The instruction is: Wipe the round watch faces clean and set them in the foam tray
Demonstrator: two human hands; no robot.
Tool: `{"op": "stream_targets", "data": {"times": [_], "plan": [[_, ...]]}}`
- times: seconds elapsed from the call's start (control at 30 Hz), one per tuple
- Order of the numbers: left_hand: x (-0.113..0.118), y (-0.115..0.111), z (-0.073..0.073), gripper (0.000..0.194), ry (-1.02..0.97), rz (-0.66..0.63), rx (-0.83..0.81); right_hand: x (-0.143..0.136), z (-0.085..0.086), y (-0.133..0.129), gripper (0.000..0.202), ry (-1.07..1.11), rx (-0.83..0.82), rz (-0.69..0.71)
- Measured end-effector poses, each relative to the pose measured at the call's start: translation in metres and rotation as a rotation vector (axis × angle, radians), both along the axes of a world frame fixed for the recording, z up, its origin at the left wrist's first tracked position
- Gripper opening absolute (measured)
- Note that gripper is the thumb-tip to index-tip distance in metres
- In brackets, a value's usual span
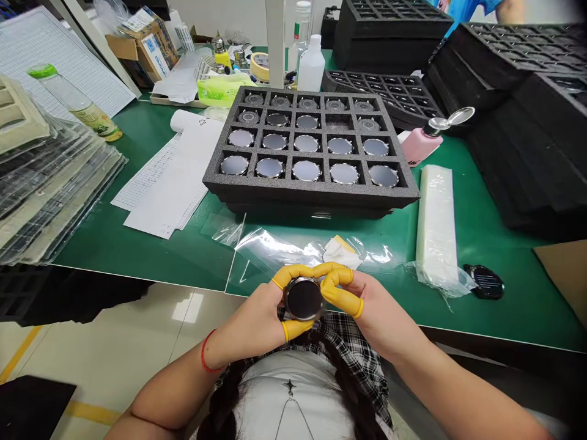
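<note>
A round watch case [304,299] with a dark face and a metal rim is between my hands, just off the table's front edge. My left hand [261,318] grips it from the left, with yellow finger cots on the thumb and a finger. My right hand [362,296], also in yellow finger cots, has its thumb and finger closed at the watch case's right rim. Beyond them stands a black foam tray [312,192] of similar watch cases, some face up and some showing their backs. One compartment [339,124] in its second row holds no watch.
Clear film [275,244] and a crumpled white wipe [342,252] lie before the tray. To the right are a white wrapped block [438,220], a pink pump bottle [424,143] and stacked black foam trays [541,153]. Papers [174,177] and stacked plastic trays [41,183] are left.
</note>
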State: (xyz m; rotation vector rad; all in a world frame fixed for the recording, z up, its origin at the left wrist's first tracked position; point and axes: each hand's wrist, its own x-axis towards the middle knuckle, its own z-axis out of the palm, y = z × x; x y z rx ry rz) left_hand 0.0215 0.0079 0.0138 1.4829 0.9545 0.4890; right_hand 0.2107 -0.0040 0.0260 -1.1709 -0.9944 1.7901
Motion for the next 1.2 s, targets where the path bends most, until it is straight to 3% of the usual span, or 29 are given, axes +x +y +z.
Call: {"op": "stream_targets", "data": {"times": [1.2], "plan": [[-0.0023, -0.0037, -0.0009, 0.05, 0.003, -0.012, -0.03, 0.0015, -0.0072, -0.0051, 0.018, -0.072, 0.069, 0.016]]}}
